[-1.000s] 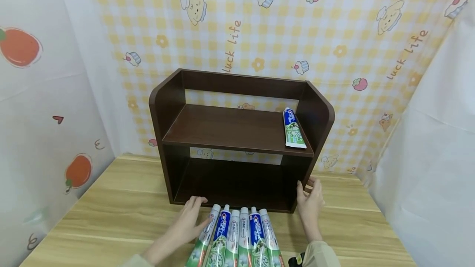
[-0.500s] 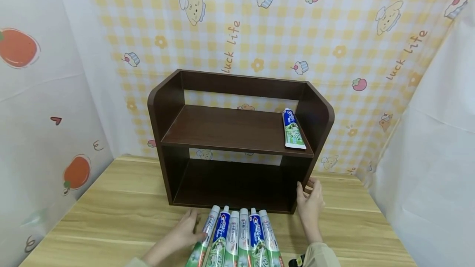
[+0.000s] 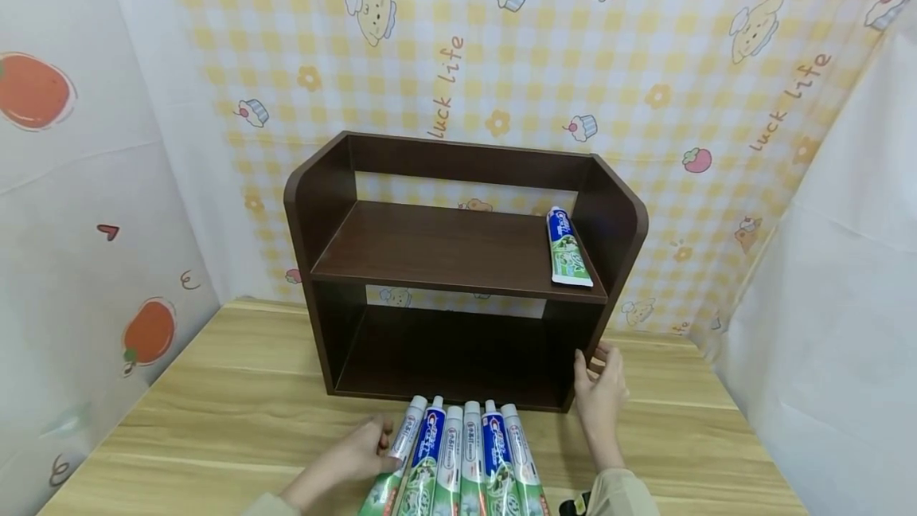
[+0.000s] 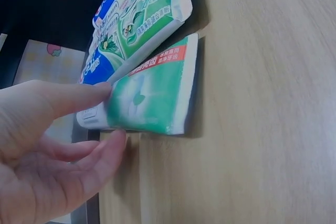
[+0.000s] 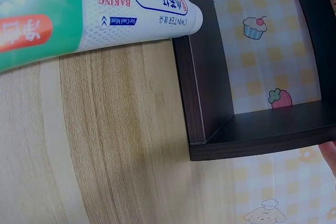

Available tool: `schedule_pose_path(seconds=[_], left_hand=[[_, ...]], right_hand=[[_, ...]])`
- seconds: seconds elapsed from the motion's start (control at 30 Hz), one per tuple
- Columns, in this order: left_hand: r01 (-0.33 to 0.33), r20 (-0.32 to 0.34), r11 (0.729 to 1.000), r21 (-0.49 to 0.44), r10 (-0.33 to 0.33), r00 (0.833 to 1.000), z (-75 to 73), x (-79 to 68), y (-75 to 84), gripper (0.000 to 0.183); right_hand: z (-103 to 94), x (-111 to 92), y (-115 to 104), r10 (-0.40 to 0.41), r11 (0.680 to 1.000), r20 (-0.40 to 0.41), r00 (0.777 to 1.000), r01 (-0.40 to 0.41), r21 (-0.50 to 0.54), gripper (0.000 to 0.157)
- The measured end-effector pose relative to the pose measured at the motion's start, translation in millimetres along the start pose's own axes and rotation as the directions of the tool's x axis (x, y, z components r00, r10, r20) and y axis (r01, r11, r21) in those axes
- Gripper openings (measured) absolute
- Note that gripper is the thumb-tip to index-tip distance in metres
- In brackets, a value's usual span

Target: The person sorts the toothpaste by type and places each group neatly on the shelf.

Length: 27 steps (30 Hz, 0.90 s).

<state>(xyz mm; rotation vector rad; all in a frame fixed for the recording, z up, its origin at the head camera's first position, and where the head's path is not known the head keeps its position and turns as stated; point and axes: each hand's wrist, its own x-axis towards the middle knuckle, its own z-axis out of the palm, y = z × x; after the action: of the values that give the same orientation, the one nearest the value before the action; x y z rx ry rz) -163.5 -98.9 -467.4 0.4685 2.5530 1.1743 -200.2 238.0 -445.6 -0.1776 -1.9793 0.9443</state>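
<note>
My left hand [image 3: 356, 450], low and left of centre, has thumb and fingers pinching the outermost white-and-green tube [image 4: 152, 95]; my right hand [image 3: 600, 392], lower right, grips the side of the dark shelf [image 3: 444, 249]. The table [image 3: 215, 420] spans the lower frame. The shelf stands mid-frame, just beyond my tube's cap, with one toothpaste [image 3: 568, 249] on its upper board, at right. Five more tubes [image 3: 472, 452] crowd mine from the right, bottom centre. Since half a second ago, my left fingers have moved in closer to the tube.
</note>
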Motion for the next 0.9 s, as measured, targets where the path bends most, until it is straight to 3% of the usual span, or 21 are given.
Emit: schedule_pose_path(seconds=[0.17,0.43,0.63,0.9], left_hand=[[0.013,0.032,1.0,0.008,-0.013,0.999,2.4,-0.8,-0.1,0.02],[0.099,0.057,0.995,-0.012,-0.098,0.994,2.6,0.9,6.1,0.018],[0.111,0.089,0.994,0.011,-0.111,0.99,5.5,4.9,12.7,0.014],[0.128,0.129,0.991,-0.039,-0.122,0.984,2.7,4.6,11.2,0.013]], right_hand=[[0.2,0,1,-0.003,1.0,-0.002,1.0,0.003,-0.002,0.026],[-1.0,1,1,0.02,1.0,0.009,1.0,-0.02,0.0,0.025],[-3.4,4,2,0.045,0.999,0.016,0.999,-0.045,-0.014,0.026],[-3.3,3,-2,0.077,0.997,0.08,0.994,-0.078,0.012,0.027]])
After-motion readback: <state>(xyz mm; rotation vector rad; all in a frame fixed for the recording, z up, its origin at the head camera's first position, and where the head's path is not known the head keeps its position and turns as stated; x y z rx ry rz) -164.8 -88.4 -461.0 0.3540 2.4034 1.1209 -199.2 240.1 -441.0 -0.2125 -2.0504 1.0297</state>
